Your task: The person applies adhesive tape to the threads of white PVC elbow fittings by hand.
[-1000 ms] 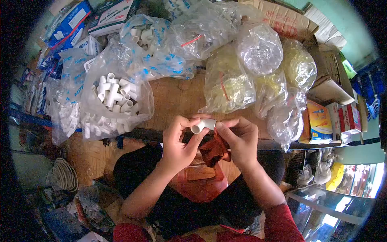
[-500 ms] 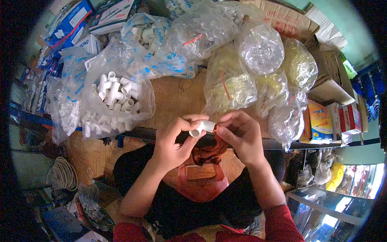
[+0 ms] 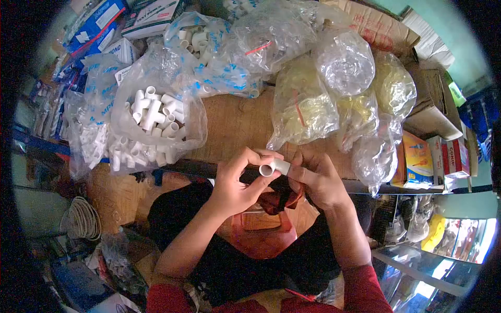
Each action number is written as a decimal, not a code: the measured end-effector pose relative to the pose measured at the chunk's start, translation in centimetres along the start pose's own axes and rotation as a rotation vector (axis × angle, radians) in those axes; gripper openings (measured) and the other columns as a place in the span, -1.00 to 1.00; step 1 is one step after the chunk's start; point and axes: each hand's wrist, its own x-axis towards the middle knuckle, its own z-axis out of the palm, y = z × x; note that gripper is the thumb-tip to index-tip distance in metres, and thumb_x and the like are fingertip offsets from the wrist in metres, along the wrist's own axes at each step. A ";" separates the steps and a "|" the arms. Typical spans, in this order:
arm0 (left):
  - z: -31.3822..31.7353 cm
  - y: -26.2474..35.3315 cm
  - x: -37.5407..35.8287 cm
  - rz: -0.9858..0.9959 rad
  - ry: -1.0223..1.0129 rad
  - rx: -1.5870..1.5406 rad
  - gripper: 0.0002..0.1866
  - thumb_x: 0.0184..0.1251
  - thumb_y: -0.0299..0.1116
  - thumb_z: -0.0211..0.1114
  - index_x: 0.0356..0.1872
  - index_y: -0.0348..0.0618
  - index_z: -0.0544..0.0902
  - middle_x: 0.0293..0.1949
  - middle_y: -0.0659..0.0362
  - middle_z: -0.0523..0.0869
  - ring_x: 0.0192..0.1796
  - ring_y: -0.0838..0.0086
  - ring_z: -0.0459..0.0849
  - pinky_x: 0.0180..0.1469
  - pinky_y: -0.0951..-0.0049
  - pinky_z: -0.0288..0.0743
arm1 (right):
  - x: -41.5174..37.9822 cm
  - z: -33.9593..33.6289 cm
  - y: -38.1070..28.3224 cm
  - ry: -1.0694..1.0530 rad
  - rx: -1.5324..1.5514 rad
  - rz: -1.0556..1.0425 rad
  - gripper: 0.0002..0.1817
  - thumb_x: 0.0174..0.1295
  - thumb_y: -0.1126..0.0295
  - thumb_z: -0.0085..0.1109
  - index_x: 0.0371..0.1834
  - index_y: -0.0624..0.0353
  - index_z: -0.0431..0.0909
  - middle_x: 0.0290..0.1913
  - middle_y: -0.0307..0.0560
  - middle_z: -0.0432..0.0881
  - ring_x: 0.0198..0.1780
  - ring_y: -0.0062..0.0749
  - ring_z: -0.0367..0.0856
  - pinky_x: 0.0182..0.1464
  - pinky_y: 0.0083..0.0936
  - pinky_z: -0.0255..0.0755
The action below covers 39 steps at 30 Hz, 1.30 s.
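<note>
A white PVC pipe fitting (image 3: pixel 282 166) is held between both hands above the near edge of the table, one round opening facing me. My left hand (image 3: pixel 237 182) pinches it from the left with thumb and fingers. At its other end, the fingers of my right hand (image 3: pixel 319 180) close round the tube. A reddish-brown cloth (image 3: pixel 284 201) hangs below the right fingers, bunched and partly hidden behind them. Beyond my left hand, an opened clear plastic bag (image 3: pixel 195 122) holds many similar white fittings (image 3: pixel 154 115).
Tied clear and yellowish bags (image 3: pixel 305 109) lie at the right of the brown table (image 3: pixel 235 117). Small boxes (image 3: pixel 416 159) stand along the right edge. More bagged fittings (image 3: pixel 198 41) and boxes (image 3: pixel 154 15) sit at the back left. A red stool (image 3: pixel 263 242) shows between my knees.
Both hands have shifted slightly right with the fitting. My right fingers now overlap its end more, and the reddish cloth hangs lower and further right. The view has shifted a little.
</note>
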 end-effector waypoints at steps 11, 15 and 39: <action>-0.6 1.4 0.5 -0.104 0.137 0.139 -0.74 0.11 -0.49 0.40 -0.16 -0.26 0.59 -0.23 0.11 0.69 -0.19 0.52 0.65 -0.10 0.48 0.49 | -1.0 4.0 0.1 0.443 -0.583 -0.467 -0.87 0.08 0.55 0.28 -0.45 0.29 0.48 -0.56 -0.29 0.53 -0.54 -0.77 0.41 -0.51 -0.73 0.30; -0.7 2.2 1.1 -0.187 0.201 0.055 -0.76 0.13 -0.43 0.39 -0.19 -0.25 0.61 -0.33 0.15 0.68 -0.24 0.51 0.64 -0.15 0.48 0.48 | -0.4 3.2 0.3 0.621 -0.753 -0.725 -0.81 0.07 0.55 0.29 -0.39 0.26 0.42 -0.48 -0.13 0.61 -0.47 -0.57 0.56 -0.43 -0.57 0.44; -1.4 1.7 0.5 -0.073 -0.119 0.254 -0.69 0.13 -0.44 0.32 -0.09 -0.24 0.53 -0.25 -0.01 0.64 -0.19 0.09 0.65 -0.18 0.29 0.51 | -0.5 3.6 -0.2 0.320 -0.604 -0.846 -0.79 0.01 0.62 0.32 -0.25 0.25 0.62 -0.27 -0.01 0.66 -0.27 -0.31 0.65 -0.21 -0.55 0.50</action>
